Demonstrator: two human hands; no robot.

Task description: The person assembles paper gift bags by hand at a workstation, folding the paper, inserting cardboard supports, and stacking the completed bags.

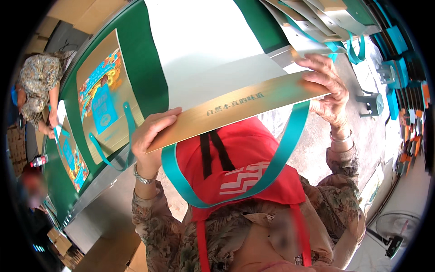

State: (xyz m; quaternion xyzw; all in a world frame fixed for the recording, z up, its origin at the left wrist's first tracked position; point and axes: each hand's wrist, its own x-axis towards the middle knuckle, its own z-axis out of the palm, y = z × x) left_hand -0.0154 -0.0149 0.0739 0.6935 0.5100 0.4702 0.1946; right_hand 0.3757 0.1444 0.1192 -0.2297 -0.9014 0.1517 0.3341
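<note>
A red apron point(242, 149) of smooth cloth, with white zigzag print and black ties, covers the wearer's front. Before it hangs the flat teal ribbon handle point(290, 145) of a gold bag point(235, 108), its two ends at the bag's near edge. The bag is held out between both hands, at the counter's near side; its stiff, shiny strip bears one centred row of dark printed characters. The left hand point(156, 129) is clamped on the strip's left end, the right hand point(328, 90) on its right end, fingers over the top.

Beyond the strip, a smooth white sheet point(199, 36) reaches across the green counter point(145, 68); whether it joins the bag, I cannot tell. A band of green separates it from a flat gold bag with teal handles point(104, 131), which carries a colourful picture and a blue label with pale writing. The counter's metal edge curves along the near side. At upper right, pale bags point(312, 27) overlap in a stack. A grey stool point(374, 104) stands on the floor beyond the right hand. Far left, a co-worker point(41, 81) in patterned clothes reaches toward another printed bag point(70, 152).
</note>
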